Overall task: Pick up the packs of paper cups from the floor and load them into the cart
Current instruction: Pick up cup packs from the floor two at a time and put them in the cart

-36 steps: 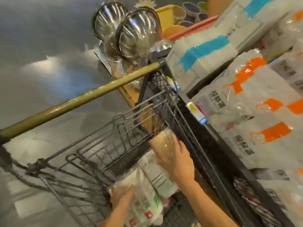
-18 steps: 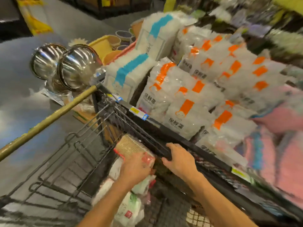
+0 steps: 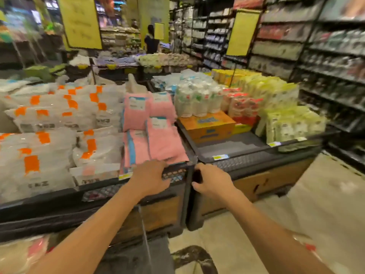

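Reaching forward side by side, the two hands are set close together but not touching, each on the black rim of a store bin. The left hand (image 3: 150, 178) is seen palm down, its fingers curled over the rim of the left display bin (image 3: 98, 191), just under the lowest of the pink packs (image 3: 162, 139). The right hand (image 3: 214, 180) is clamped on the near corner of the right display bin (image 3: 256, 159), with the thumb wrapped round the front. Nothing else is held in either hand.

A blurred pack of paper cups (image 3: 17, 254) (pale, with pink and red marks) is seen in the lower left corner, below the left forearm and well apart from both hands; what it rests in cannot be told.

Beyond the left hand, the left bin is filled with white packs with orange marks (image 3: 49, 119). In the right bin, wrapped stacks of white cups (image 3: 195, 100) are stood behind an orange box (image 3: 207, 125), with yellow-green packs (image 3: 286, 119) to the right. Dark shelves (image 3: 325, 66) are lined along the right side above the pale floor (image 3: 325, 204). A person (image 3: 151, 41) is seen far back, between yellow signs (image 3: 81, 20).
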`<state>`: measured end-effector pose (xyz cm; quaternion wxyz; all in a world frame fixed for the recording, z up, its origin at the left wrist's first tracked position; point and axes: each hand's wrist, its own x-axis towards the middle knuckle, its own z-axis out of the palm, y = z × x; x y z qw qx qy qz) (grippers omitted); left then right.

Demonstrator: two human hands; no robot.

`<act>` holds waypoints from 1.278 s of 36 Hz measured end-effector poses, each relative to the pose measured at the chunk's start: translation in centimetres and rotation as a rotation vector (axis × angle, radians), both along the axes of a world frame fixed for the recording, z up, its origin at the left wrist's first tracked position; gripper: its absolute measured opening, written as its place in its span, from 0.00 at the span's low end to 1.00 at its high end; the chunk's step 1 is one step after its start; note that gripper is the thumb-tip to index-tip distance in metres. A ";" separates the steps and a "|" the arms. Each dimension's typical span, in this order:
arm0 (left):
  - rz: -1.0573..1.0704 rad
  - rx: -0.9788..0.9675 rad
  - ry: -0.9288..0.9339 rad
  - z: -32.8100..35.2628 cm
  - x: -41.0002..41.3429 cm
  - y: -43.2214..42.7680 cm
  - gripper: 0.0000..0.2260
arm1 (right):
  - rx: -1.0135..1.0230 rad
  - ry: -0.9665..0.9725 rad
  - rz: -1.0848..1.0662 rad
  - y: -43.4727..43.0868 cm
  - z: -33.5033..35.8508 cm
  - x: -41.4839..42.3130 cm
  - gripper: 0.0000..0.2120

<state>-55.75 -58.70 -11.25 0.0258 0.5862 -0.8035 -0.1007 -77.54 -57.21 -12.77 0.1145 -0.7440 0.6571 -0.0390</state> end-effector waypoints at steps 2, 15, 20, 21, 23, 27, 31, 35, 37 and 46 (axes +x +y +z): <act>-0.121 -0.020 -0.017 0.8 -6.6 0.5 0.22 | -0.013 -0.013 -0.113 2.8 0.0 -6.3 0.25; -0.740 -0.013 -0.134 0.1 -38.6 6.6 0.28 | 0.014 -0.113 -0.792 20.7 -2.5 -34.3 0.29; -0.884 0.034 -0.142 -2.6 -47.3 7.9 0.29 | 0.052 -0.122 -0.987 25.8 -4.1 -40.3 0.30; -0.909 0.053 -0.131 -3.1 -48.9 8.1 0.29 | 0.069 -0.119 -1.017 26.6 -4.4 -41.4 0.30; -0.964 0.088 -0.100 -4.8 -52.5 8.7 0.29 | 0.099 -0.106 -1.083 28.3 -5.3 -43.5 0.29; -1.087 0.198 -0.069 -7.9 -57.5 9.7 0.24 | 0.158 -0.088 -1.213 31.1 -6.6 -46.0 0.30; -1.219 0.281 -0.109 -11.0 -63.1 11.2 0.22 | 0.215 -0.116 -1.353 34.0 -8.6 -47.8 0.30; -1.239 0.351 -0.145 -14.4 -67.7 13.8 0.24 | 0.269 -0.191 -1.457 37.1 -11.2 -49.2 0.19; -1.232 0.414 -0.153 -16.5 -69.4 15.2 0.25 | 0.300 -0.230 -1.487 38.6 -12.7 -49.9 0.19; -1.227 0.511 -0.352 -29.4 -75.8 20.7 0.24 | 0.404 -0.399 -1.473 43.6 -24.7 -58.6 0.26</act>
